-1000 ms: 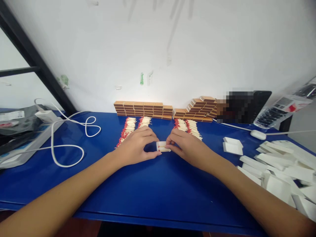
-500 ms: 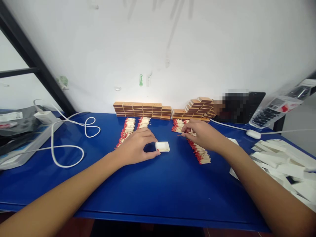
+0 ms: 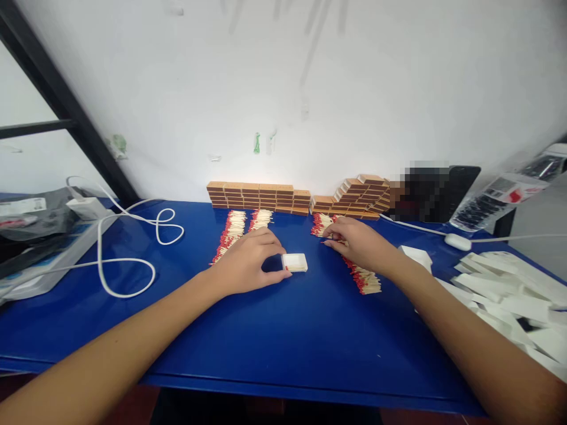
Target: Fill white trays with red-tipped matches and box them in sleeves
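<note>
Between the thumb and fingers of my left hand [image 3: 254,260] is a small white matchbox tray [image 3: 296,261], resting on the blue table. A bit of red shows inside the tray at its left end. My right hand [image 3: 361,242] is closed in a pinch over the right-hand row of matches [image 3: 368,281], partly covering it. A red match tip [image 3: 323,241] pokes out at its fingertips. Just beyond these fingers lies a bunch of red-headed matches [image 3: 319,224]. Two more rows of matches [image 3: 231,230] lie behind my left hand, which hides their near parts.
Stacked matchboxes [image 3: 259,198] line the wall, with a slanting stack [image 3: 361,192] on the right. White trays [image 3: 500,283] are heaped at right, near a water bottle [image 3: 491,198] and a dark phone [image 3: 463,189]. A white cable [image 3: 126,260] loops at left beside plastic packaging [image 3: 26,224].
The view has shifted slightly, so things sit a little further right. My right hand has moved slightly left towards the tray; my left hand keeps its hold on the tray.
</note>
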Motion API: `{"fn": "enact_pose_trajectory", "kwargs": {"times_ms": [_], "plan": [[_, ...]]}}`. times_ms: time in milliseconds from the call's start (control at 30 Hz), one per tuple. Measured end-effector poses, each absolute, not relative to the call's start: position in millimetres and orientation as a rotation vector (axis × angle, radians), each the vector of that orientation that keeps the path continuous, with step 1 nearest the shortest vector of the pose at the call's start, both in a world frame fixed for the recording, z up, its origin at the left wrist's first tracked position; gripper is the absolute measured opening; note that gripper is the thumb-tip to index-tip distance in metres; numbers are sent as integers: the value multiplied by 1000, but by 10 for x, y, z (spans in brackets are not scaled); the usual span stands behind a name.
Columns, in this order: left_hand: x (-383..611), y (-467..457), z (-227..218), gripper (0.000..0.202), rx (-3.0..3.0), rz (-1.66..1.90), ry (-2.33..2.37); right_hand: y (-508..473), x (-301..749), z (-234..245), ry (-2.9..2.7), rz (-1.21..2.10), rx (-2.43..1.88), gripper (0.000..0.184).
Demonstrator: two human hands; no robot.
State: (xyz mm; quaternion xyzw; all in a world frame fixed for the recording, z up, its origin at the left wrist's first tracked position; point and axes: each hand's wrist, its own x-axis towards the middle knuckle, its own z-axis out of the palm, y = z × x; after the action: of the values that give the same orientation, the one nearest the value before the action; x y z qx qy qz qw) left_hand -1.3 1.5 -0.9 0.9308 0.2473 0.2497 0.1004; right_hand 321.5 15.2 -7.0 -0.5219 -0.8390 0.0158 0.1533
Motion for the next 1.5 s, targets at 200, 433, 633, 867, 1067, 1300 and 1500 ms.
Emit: {"fn": "enact_pose_trajectory", "kwargs": {"times_ms": [200, 433, 633, 867, 1067, 1300, 1500], "plan": [[-10, 13, -2, 25, 2752, 745, 722, 154, 3178, -69, -2385, 130, -1511, 17], [-9, 12, -7, 25, 2750, 738, 719, 54, 3062, 11, -2370, 202, -1471, 19], [-3, -1, -13, 23, 2746, 771, 711, -212, 2760, 128, -2279, 366, -1225, 18], [4, 6, -51, 24, 2788, 797, 667, -318, 2542, -69, -2393, 264, -1097, 9], [10, 1, -43, 22, 2777, 818, 646, -309, 2589, -34, -2376, 292, -1109, 9], [12, -11, -14, 23, 2741, 760, 695, -268, 2723, 82, -2448, 412, -1262, 15], [7, -12, -20, 22, 2752, 772, 697, -309, 2625, 48, -2417, 423, -1277, 16]]}}
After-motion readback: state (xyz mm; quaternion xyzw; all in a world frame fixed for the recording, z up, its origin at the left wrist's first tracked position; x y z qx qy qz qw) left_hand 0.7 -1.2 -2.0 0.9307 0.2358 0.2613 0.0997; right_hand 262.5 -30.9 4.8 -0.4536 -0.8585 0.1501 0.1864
